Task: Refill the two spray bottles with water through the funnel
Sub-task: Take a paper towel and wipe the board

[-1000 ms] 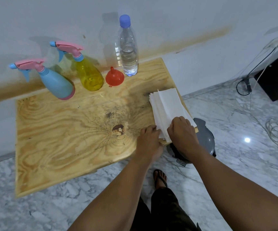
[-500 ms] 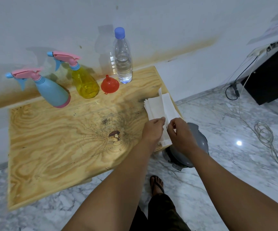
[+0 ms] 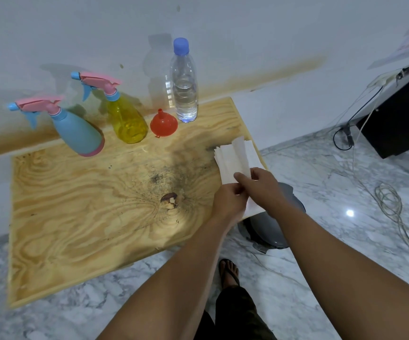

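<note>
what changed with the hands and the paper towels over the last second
Both hands went from resting flat on the near end of the paper towels to pinching a sheet: the left hand and right hand now hold it between fingers and thumb, its far end raised. The blue spray bottle, yellow spray bottle, funnel and water bottle stayed put, untouched.

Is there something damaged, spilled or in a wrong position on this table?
No spill shows. The wooden tabletop has a broken dark knot with grey staining around it. The red funnel rests upside down, spout up. Both spray bottles and the water bottle stand capped.
</note>
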